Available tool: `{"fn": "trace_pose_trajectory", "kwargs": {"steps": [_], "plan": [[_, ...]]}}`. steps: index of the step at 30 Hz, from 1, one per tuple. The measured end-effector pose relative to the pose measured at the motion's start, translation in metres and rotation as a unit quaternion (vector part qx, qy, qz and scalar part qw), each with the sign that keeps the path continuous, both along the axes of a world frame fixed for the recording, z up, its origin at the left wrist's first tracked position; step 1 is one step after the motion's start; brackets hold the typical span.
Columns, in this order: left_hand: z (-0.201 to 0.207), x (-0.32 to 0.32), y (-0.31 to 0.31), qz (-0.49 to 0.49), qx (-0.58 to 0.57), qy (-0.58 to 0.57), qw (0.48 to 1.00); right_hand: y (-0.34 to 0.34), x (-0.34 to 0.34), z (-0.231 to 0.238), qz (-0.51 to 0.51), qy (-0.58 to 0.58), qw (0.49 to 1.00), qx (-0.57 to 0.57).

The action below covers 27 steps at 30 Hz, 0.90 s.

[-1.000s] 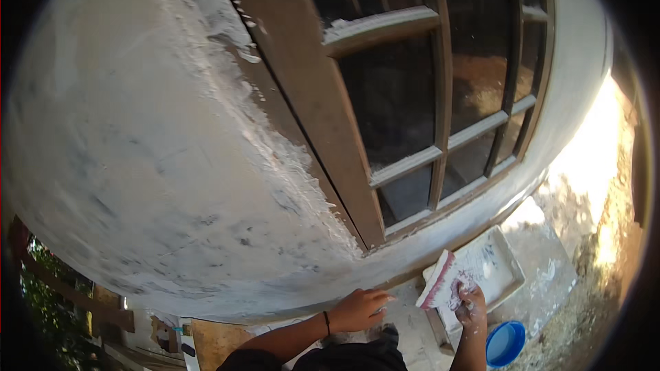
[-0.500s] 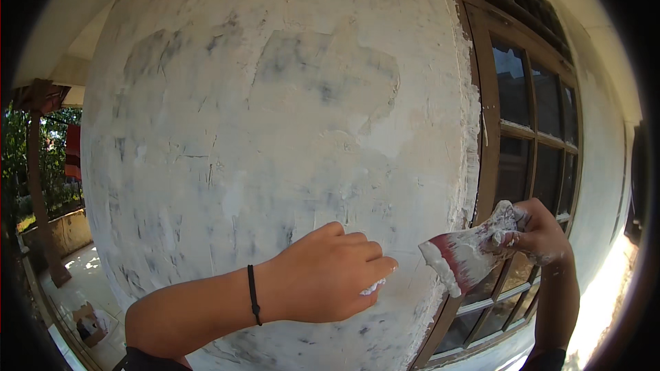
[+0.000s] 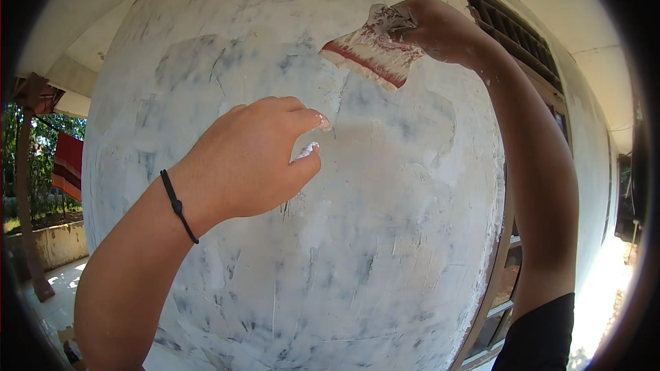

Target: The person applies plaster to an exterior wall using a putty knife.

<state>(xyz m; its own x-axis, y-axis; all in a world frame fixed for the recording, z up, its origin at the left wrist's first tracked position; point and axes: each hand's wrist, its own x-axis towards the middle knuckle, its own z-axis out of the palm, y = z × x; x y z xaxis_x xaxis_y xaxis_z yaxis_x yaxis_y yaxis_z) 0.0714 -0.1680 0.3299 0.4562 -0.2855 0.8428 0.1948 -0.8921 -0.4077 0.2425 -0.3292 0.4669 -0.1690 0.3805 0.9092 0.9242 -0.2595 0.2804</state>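
Observation:
High on the right, my right hand (image 3: 440,31) grips a putty knife (image 3: 371,55) by its putty-caked end. Its wide reddish blade is smeared with white putty and points down and left, in front of the patchy plastered wall (image 3: 385,185). Whether the blade's edge touches the wall I cannot tell. My left hand (image 3: 258,151), with a black cord bracelet on the wrist, is held up before the middle of the wall. Its thumb and forefinger are apart, with white putty on their tips; the other fingers are mostly hidden behind the hand.
A brown-framed window (image 3: 505,295) with glass panes borders the wall on the right, partly behind my right arm. Slatted vents (image 3: 509,24) sit above it. At the far left are a brown post (image 3: 27,199), a red cloth (image 3: 67,165) and a low wall (image 3: 58,244).
My right hand has carried the putty knife from beside the window up and left to the upper wall. My left hand has risen leftward, its thumb and forefinger now apart. The view has shifted.

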Motion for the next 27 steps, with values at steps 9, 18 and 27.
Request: {"fn": "trace_pose_trajectory", "kwargs": {"steps": [9,18,27], "plan": [[0.008,-0.012,0.064,0.040,-0.011,-0.041,0.998,0.088,-0.007,0.030,-0.073,-0.138,0.979,0.128],[-0.004,-0.023,0.089,0.073,0.007,-0.057,0.996,0.133,-0.017,0.052,-0.072,-0.190,0.963,0.180],[-0.003,-0.036,0.096,0.052,0.060,-0.107,0.991,0.166,-0.013,0.048,-0.162,-0.192,0.957,0.142]]}}
